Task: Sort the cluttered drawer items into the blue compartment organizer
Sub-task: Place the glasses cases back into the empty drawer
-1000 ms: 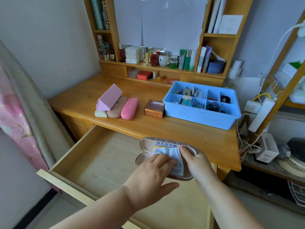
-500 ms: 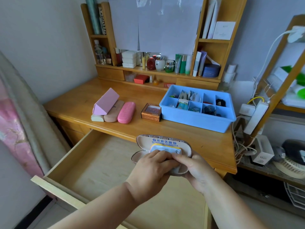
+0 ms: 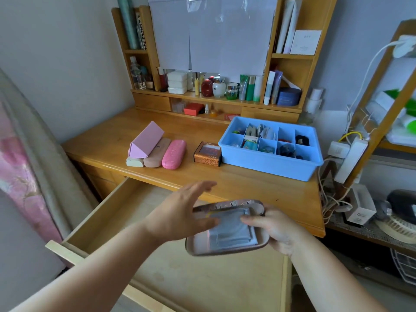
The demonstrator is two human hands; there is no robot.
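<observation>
Both hands are over the open wooden drawer [image 3: 184, 278]. The right hand [image 3: 278, 229] grips the right end of an open beige clamshell glasses case [image 3: 227, 228], its thumb pressing a folded pale grey-blue cleaning cloth [image 3: 231, 230] that lies inside the case. The left hand [image 3: 184, 212] is released, fingers straight and spread, hovering at the case's left side and hiding part of it; whether it touches the case cannot be told. The case is held above the drawer, in front of the desk edge.

On the wooden desk [image 3: 258, 190] behind, well apart from the case, stands the blue plastic compartment organizer [image 3: 270, 163], with small items in several of its cells. Just beside its left wall sits a small brown box with a red top [image 3: 207, 154]. Further left lie a pink hard glasses case [image 3: 174, 154], a tan case [image 3: 156, 155], a cream case [image 3: 134, 162] and a pink triangular folding case [image 3: 146, 143] resting across them.
</observation>
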